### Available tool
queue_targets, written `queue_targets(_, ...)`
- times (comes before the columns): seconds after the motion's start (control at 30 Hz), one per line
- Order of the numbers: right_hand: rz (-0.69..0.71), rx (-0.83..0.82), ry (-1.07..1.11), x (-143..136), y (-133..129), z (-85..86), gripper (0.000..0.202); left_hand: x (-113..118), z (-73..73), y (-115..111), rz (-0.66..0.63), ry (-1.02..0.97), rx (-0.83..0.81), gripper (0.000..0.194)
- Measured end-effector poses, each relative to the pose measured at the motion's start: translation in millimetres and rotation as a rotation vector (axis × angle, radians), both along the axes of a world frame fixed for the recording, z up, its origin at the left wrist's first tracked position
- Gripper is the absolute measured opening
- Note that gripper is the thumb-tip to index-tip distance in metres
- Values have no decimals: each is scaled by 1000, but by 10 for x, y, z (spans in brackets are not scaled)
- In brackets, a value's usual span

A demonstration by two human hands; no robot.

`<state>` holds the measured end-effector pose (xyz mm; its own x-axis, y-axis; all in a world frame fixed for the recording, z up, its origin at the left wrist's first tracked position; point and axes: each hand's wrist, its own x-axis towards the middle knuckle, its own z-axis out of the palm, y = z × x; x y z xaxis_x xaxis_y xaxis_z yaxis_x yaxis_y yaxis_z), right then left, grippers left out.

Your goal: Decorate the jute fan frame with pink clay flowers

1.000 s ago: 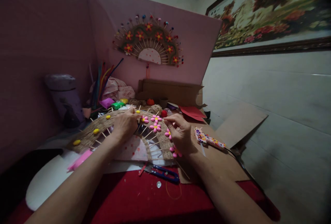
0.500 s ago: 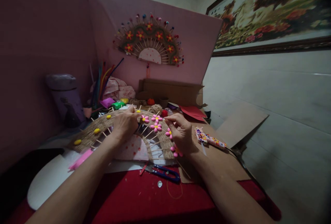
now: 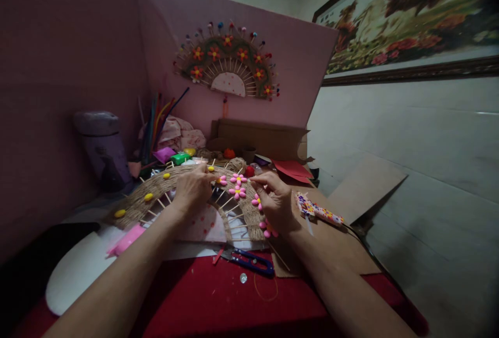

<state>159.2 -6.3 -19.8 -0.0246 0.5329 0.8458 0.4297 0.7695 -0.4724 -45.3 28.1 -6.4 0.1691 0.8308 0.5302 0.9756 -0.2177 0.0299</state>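
A woven twine fan (image 3: 253,217) with wooden sticks lies before me, bearing pink flowers (image 3: 237,192) with yellow centres on its right half and yellow ovals (image 3: 148,197) on its left. My left hand (image 3: 194,187) rests over the upper band with curled fingers, one fingertip touching the pink flower near the top. Beside the fan's upper right edge, my right hand (image 3: 274,196) is closed in a pinch. Whatever lies between its thumb and finger is too small to make out.
Blue-handled snips (image 3: 253,263) and a clear gem (image 3: 244,278) lie on the red cloth (image 3: 195,296). At right are cardboard (image 3: 335,247) and a flower-patterned glue gun (image 3: 319,211). Behind stand a purple tumbler (image 3: 103,151), clay packets and twine balls. A finished fan (image 3: 230,67) hangs beyond.
The whole view has shifted slightly, moving the scene a little to the right. My left fingers now cover more of the top pink flower. My right hand keeps its pinch.
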Motion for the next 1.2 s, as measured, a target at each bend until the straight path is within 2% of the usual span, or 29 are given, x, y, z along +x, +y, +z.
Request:
queue_targets(0.23, -5, 4, 17, -11, -6, 12, 9, 32, 31, -18, 38, -18, 26, 38)
queue_targets(0.43, -13, 11, -16, -14, -28, 37, 9, 69, 46, -18, 43, 30, -43, 38)
queue_targets(0.8, 1, 60, -58, -14, -36, 37, 11, 113, 81, 71, 15, -162, -127, 30)
queue_targets(1.0, -1, 64, -106, -13, -51, 42, 13, 104, 73, 94, -23, -192, -108, 32)
queue_targets(1.2, 5, 69, -110, -11, -48, 31, 13, 108, 72, 54, 4, -163, -51, 33)
